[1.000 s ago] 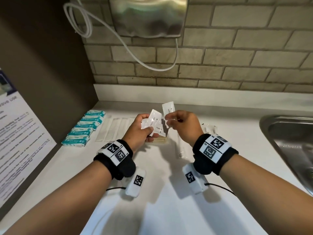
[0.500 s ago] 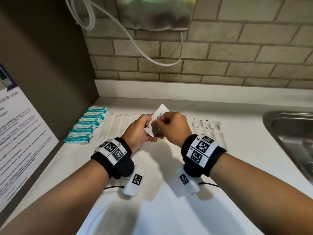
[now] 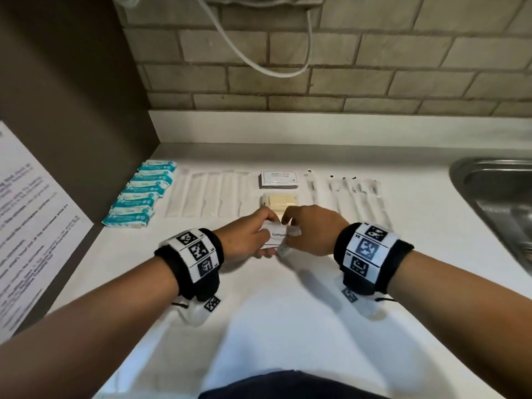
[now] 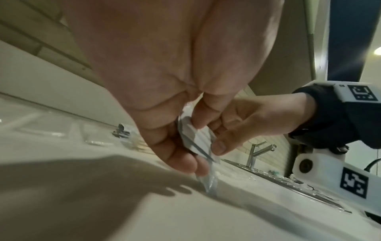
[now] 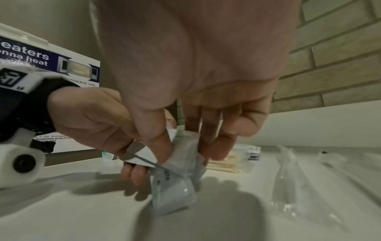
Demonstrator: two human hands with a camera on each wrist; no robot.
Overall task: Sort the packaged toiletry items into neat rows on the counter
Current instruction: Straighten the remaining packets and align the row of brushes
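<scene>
Toothpaste sachets pinched between both my hands, low over the tabletop (image 3: 288, 326).

Head view: my left hand (image 3: 247, 237) and right hand (image 3: 313, 234) grip "Toothpaste" sachets (image 3: 276, 236); beyond lie teal packets (image 3: 138, 197), a "SHAMPOO" sachet (image 3: 278, 179), cotton swabs (image 3: 280, 200).
Wrist views: sachets' lower edges near the surface; poster (image 5: 51, 65) reads "heaters".

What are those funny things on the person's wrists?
Each bare arm wears a black wristband with white tags printed in black square codes. Under each wrist hangs a small white camera box with a code and a thin black cable. No sleeves, no gloves.
</scene>
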